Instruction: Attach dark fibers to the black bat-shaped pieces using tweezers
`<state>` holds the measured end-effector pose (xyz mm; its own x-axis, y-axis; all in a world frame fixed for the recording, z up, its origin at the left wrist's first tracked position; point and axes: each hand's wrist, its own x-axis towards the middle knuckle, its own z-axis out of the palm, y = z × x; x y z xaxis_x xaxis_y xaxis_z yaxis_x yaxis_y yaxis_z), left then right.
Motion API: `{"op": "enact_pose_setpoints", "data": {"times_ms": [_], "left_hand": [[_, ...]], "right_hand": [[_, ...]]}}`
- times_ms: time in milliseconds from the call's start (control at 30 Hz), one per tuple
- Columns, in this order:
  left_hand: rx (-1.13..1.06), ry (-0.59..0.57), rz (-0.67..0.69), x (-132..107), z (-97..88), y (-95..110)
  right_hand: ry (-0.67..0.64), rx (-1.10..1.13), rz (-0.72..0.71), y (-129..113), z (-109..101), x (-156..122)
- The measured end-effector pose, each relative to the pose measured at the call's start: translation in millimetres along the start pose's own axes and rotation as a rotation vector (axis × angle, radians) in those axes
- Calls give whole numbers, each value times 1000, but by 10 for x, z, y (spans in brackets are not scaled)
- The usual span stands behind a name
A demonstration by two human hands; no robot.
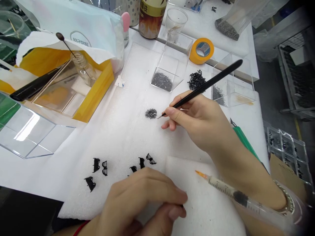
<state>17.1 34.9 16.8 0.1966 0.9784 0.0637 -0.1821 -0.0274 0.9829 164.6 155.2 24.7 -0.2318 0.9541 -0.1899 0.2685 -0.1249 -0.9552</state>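
Note:
My right hand (197, 118) is closed around slim black tweezers (209, 83). Their fine tip is just right of a small pile of tiny dark metallic bits (151, 113) on the white foam sheet (128, 134). At the lower middle, my left hand (145, 200) pinches a tiny black piece (182, 206) between thumb and forefinger, mostly hidden. Beyond its knuckles lie several miniature black eyeglass frames (142, 162), and more miniature frames (96, 165) lie to the left. A syringe with an orange tip (221, 187) lies below my right forearm.
Clear boxes hold dark grains (161, 81) beyond the pile, near a heap of black pieces (197, 80) and orange tape (201, 50). A green-handled craft knife (246, 141) lies right. A yellow box (95, 93), a clear lid (36, 131) and a bottle (151, 19) stand around.

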Motion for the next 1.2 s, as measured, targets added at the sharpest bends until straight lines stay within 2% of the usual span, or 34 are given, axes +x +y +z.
{"op": "enact_pose_setpoints", "data": {"times_ms": [100, 200, 300, 400, 533, 733, 967, 1200], "left_hand": [[-98, 74, -86, -47, 7, -12], [-170, 151, -213, -60, 8, -13], [-174, 166, -289, -48, 7, -2], [-141, 171, -298, -32, 17, 8], [-112, 249, -248, -31, 58, -1], [-92, 297, -190, -32, 114, -29], [5, 220, -205, -47, 63, -19], [24, 228, -190, -75, 62, -28]], "right_hand": [[-114, 198, 12, -84, -77, -127], [-216, 328, 110, -140, -148, -303], [-270, 384, 194, -129, -174, -437], [-299, 347, 174, -99, -162, -484], [-320, 274, 160, -97, -148, -478], [-424, 374, 80, -48, -154, -454], [-456, 393, 29, -18, -141, -461], [-406, 326, 30, -35, -132, -482]]}}
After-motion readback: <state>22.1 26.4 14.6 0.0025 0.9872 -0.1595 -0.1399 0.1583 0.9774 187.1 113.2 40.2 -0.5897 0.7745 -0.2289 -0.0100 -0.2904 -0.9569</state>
